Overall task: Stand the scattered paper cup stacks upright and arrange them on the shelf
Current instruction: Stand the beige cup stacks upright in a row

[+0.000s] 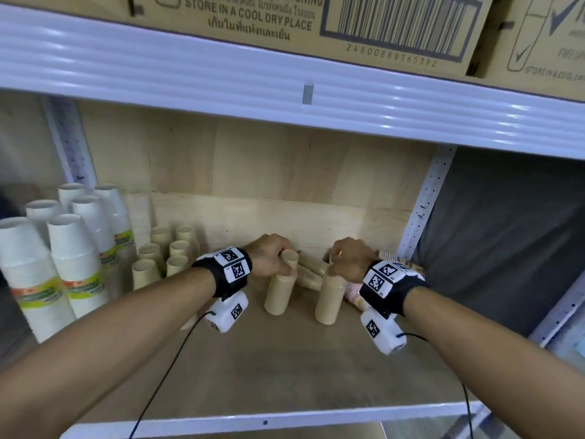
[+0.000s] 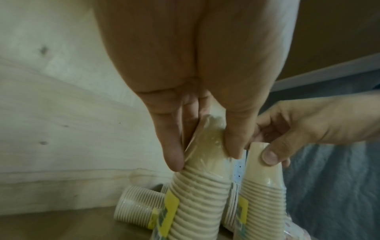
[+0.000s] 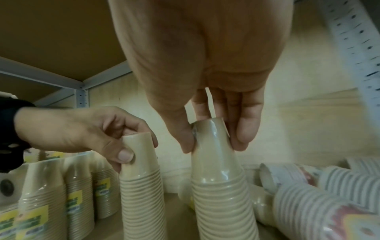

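Observation:
Two plastic-wrapped stacks of beige paper cups stand upright, side by side, mid-shelf. My left hand (image 1: 286,258) pinches the narrow top of the left stack (image 1: 280,289) between thumb and fingers. The left wrist view shows that stack (image 2: 197,194) with its yellow label under my fingers (image 2: 172,154). My right hand (image 1: 332,264) grips the top of the right stack (image 1: 330,296) the same way. In the right wrist view my right hand (image 3: 211,138) holds its stack (image 3: 222,194), and the left hand (image 3: 82,129) holds the other stack (image 3: 141,186).
Several upright beige stacks (image 1: 164,255) and taller white stacks (image 1: 72,248) fill the shelf's left side. More beige stacks (image 1: 311,267) lie behind my hands, and patterned ones (image 3: 308,203) lie at the right by the perforated post (image 1: 424,204). The upper shelf beam (image 1: 285,90) hangs overhead.

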### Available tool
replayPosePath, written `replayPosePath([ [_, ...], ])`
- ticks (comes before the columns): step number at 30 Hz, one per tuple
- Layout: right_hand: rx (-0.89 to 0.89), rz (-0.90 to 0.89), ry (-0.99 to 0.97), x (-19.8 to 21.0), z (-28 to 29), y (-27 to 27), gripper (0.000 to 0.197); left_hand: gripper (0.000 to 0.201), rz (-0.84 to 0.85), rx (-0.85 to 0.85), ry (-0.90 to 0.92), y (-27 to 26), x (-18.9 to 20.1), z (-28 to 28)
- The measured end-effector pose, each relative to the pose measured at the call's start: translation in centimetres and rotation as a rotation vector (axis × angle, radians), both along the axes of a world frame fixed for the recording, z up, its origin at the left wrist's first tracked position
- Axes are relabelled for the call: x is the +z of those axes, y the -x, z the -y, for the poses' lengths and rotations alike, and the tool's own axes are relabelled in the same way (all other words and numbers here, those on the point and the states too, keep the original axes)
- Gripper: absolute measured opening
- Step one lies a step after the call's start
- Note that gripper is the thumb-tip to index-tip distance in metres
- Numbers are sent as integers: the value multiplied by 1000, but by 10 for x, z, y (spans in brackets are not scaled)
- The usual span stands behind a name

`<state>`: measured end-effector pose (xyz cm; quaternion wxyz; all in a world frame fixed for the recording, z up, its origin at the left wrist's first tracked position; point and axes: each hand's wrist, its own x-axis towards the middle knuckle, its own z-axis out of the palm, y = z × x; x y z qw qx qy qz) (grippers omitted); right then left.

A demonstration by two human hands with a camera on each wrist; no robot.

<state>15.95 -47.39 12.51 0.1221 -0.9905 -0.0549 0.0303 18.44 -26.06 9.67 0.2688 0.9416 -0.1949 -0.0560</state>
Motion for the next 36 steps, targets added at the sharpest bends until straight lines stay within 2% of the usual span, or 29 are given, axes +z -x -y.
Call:
replayPosePath([
  [5, 92, 12, -16, -6, -34, -10, 31, 43, -12, 63, -5, 4, 2, -18],
  [16, 246, -11, -64, -18, -75, -20, 34, 37, -24, 224, 26, 9, -19, -39],
  [23, 239, 8, -81, -16, -75, -22, 37, 49, -34, 190, 28, 13, -13, -34],
  [29, 230, -9, -65, -15, -77, -20, 39, 39, 6, 163, -17, 9, -8, -32],
  [36, 114, 6, -79, -17, -79, -18, 43, 46, 13, 161, -28, 9, -7, -26],
])
